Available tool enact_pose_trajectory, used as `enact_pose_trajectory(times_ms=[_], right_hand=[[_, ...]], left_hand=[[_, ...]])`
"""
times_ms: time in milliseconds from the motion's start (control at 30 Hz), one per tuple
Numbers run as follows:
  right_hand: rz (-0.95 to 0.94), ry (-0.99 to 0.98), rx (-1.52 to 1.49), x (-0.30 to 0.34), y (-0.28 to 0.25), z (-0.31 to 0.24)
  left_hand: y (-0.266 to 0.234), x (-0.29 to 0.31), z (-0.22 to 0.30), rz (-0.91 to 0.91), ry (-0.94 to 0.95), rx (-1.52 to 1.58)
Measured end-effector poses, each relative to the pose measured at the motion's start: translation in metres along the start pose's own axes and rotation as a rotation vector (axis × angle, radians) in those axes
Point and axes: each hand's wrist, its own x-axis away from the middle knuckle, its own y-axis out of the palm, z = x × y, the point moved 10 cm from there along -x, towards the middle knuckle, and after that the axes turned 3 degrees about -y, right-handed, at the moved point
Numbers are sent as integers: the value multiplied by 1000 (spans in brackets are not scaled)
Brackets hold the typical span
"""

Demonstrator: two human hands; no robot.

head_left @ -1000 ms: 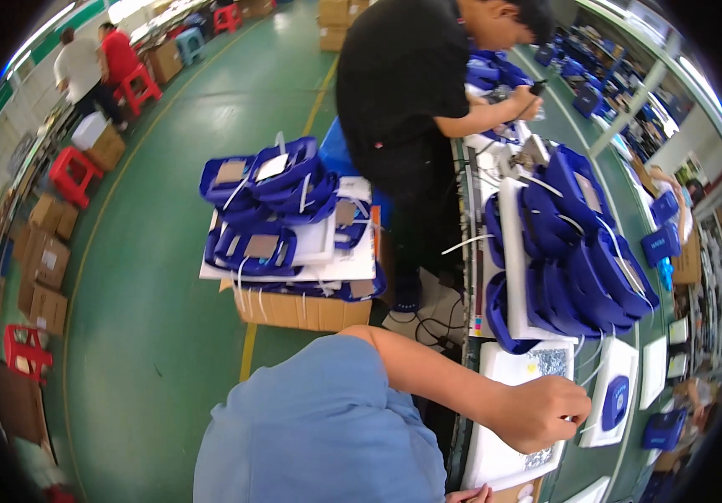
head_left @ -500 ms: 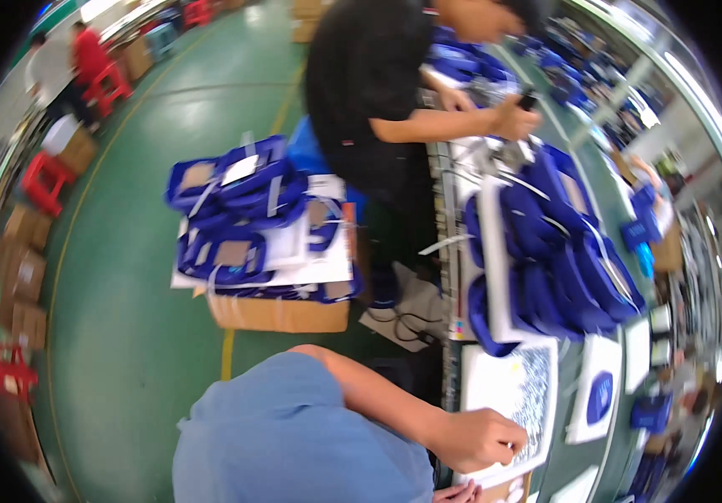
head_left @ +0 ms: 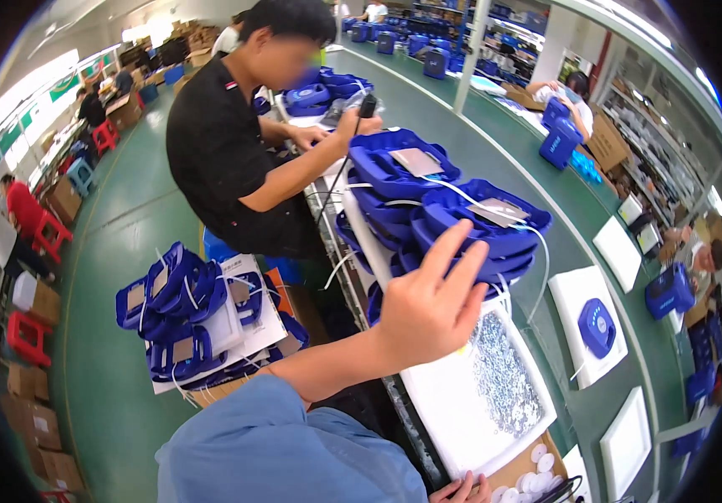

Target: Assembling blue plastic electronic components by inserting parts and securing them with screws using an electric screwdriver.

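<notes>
My left hand is raised with its fingers apart, and nothing shows in them. It reaches in front of a stack of blue plastic housings with white cables and grey-brown square pads; touching or apart, I cannot tell. Below the hand lies a white tray, its right half covered with many small silvery metal parts, which look like screws. My right hand shows only bent fingers at the lower edge, by the tray's near end. Whatever they hold is out of sight. White round discs lie in a cardboard box beside it.
A co-worker in black stands ahead at the bench, holding a black-handled tool. More blue housings are piled on a carton at the left. On the green conveyor at right, a white board carries a blue round-cornered part.
My left hand has moved up from the tray of small metal parts to the blue housings, and its bent fingers have spread. The view has turned upward. My right hand stays low.
</notes>
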Motion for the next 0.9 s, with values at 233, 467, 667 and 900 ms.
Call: enact_pose_trajectory(times_ms=[233, 467, 667, 900], right_hand=[[-93, -49, -62, -15, 0, -1], [-68, -21, -131, -9, -3, 10], [-115, -16, -246, -68, -28, 17], [-286, -149, -318, -305, 169, 106]], left_hand=[[17, 0, -4, -120, -93, -64], [27, -1, -4, -164, -95, -75], [6, 19, 20, -30, 76, -59], [82, 202, 79, -618, 96, 563]])
